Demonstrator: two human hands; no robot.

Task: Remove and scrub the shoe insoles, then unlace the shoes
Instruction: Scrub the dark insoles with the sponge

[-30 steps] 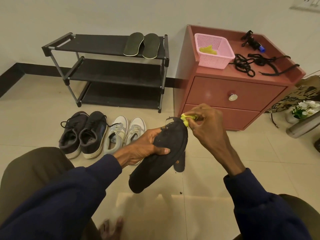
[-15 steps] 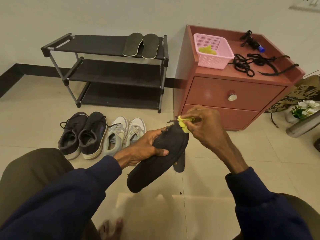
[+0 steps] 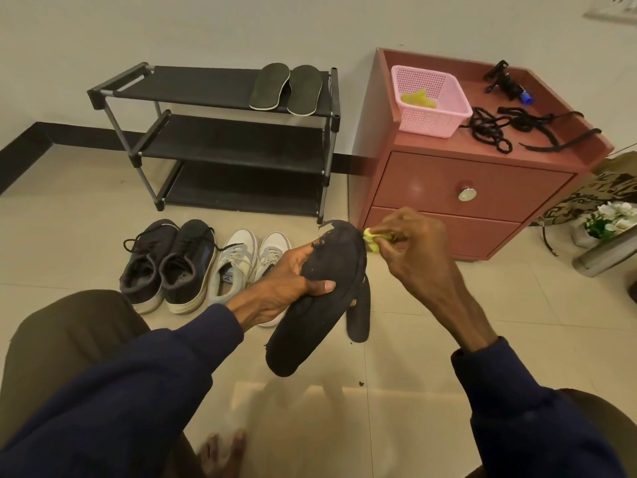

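- bare foot (image 3: pixel 224 453): on the tiled floor at the bottom edge, blurred.
- left hand (image 3: pixel 282 288): grip wrapped round the black insole (image 3: pixel 320 305), with the thumb across its upper face and the fingers behind it.
- black insole: held in the air above the floor and tilted, toe end up and away, heel end down toward the person. the toe edge is frayed and flecked.
- right hand (image 3: pixel 413 250): narrow grip, thumb and fingertips pinching a small yellow cloth (image 3: pixel 371 238). the cloth touches the right edge of the held insole near the toe.
- dark crumbs (image 3: pixel 361 383): scattered on the floor below the held insole.
- second insole (image 3: pixel 360 319): on the floor just behind the held one, partly hidden by it.
- black shoes (image 3: pixel 165 263): laced, side by side on the floor to the left.
- white shoes (image 3: pixel 241 263): just beside the black pair, partly behind the left hand.
- shoe rack (image 3: pixel 220 146): three shelves, against the wall. two green insoles (image 3: pixel 287 88) lie side by side at the right end of the top shelf.
- red table (image 3: pixel 431 181): two drawers, right of the rack. its top carries:
  - a pink basket (image 3: pixel 431 115) holding a yellow scrap (image 3: pixel 417 98)
  - loose black laces (image 3: pixel 499 129) beside the basket
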